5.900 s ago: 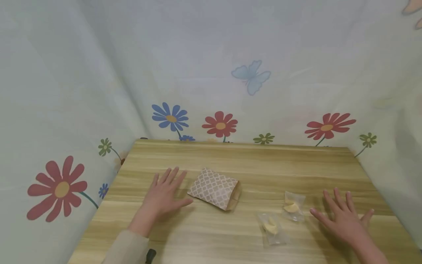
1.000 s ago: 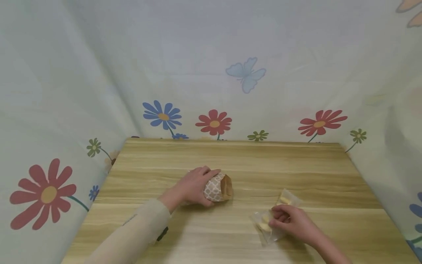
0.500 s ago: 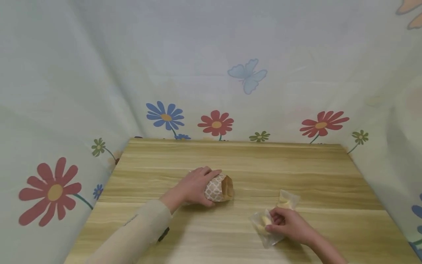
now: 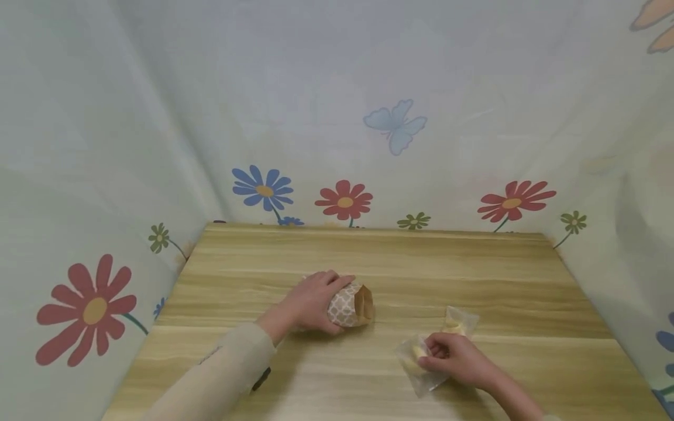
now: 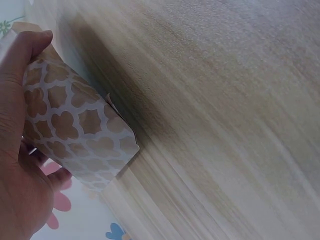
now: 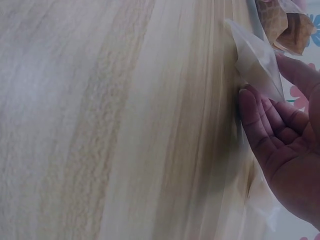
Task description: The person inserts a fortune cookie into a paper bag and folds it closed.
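Note:
My left hand [image 4: 310,301] grips a small brown paper bag [image 4: 348,307] with a white lattice print, thumb and fingers on opposite sides. The bag lies on its side, its mouth gaping toward the right. In the left wrist view the bag's closed end [image 5: 95,140] points away from the palm. Right of the bag, my right hand [image 4: 455,358] pinches a clear packet [image 4: 413,363] holding a pale yellow folded cookie, like a fortune cookie. The right wrist view shows this packet [image 6: 257,65] between thumb and fingers. A second such packet [image 4: 461,318] lies just behind that hand, partly covered.
Everything is on a wood-grain table [image 4: 368,251]. A pale cloth backdrop [image 4: 295,88] printed with flowers and a butterfly surrounds its back and sides. A small black object [image 4: 261,379] shows beside the left sleeve.
Both hands earlier lay spread on the table; the left now holds the bag, squeezed so its mouth gapes. Lately the right hand has pinched the nearer packet and shifted slightly left with it.

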`<state>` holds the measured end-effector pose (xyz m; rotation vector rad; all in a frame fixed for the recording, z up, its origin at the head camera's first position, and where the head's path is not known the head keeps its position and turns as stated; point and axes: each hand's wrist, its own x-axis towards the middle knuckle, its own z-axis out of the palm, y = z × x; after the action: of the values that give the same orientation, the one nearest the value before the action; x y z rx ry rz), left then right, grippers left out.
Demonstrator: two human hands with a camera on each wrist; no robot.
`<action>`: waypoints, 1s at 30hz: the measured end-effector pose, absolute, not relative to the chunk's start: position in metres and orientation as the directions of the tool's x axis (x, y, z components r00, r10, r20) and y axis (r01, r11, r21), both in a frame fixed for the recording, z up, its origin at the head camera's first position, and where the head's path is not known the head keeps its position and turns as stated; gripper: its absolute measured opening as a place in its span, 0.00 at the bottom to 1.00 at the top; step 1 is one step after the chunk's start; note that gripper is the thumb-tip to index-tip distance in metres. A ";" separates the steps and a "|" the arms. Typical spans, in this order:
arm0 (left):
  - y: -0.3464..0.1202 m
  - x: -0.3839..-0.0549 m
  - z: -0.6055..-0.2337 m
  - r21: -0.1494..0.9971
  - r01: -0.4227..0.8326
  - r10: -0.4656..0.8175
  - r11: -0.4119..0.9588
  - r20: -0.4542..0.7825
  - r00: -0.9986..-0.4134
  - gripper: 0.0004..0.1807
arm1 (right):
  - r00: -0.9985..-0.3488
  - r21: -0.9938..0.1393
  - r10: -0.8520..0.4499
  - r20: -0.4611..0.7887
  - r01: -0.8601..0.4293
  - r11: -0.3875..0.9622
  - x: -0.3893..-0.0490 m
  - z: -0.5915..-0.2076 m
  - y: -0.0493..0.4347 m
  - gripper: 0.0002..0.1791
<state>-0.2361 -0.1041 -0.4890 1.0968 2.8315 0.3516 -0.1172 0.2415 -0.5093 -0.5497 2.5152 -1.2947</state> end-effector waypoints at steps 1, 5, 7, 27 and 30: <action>-0.104 -0.236 -0.490 0.242 0.654 0.674 0.716 0.005 -0.739 0.61 | -0.894 -0.824 -0.445 -0.057 -0.210 0.527 -0.117 -0.509 0.241 0.09; -0.105 -0.233 -0.491 0.238 0.656 0.674 0.716 0.008 -0.738 0.61 | -0.893 -0.842 -0.447 -0.057 -0.197 0.502 -0.116 -0.511 0.239 0.05; -0.105 -0.232 -0.491 0.238 0.660 0.678 0.713 0.009 -0.735 0.61 | -0.886 -0.849 -0.458 -0.073 -0.186 0.494 -0.115 -0.514 0.239 0.04; -0.107 -0.237 -0.491 0.202 0.672 0.686 0.712 0.006 -0.728 0.61 | -0.853 -0.788 -0.513 -0.096 -0.250 0.563 -0.115 -0.505 0.218 0.20; -0.106 -0.237 -0.491 0.194 0.674 0.687 0.713 0.000 -0.727 0.61 | -0.837 -0.792 -0.539 -0.092 -0.266 0.549 -0.114 -0.506 0.216 0.19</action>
<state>-0.2370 -0.1059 -0.4914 1.1296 2.8400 0.2781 -0.1140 0.2156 -0.5056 -0.6637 2.4634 -1.1791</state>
